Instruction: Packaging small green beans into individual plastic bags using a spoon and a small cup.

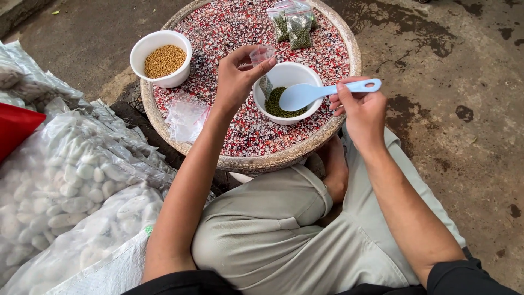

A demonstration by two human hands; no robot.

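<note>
Blue plastic spoon [314, 93], pinched by its handle in the right hand [361, 109], hangs bowl-first over the white bowl of green beans [284, 93] near the round stone table's [248, 161] front edge. The left hand [236, 82] grips a small clear bag [263, 60] upright, mouth up above that bowl, probably so spills fall back in. Two white bowls stand here; the other, with tan grain [162, 57], sits at the left edge. Two filled bags [293, 24] lie at the far edge, spare empty bags [185, 117] left of centre.
</note>
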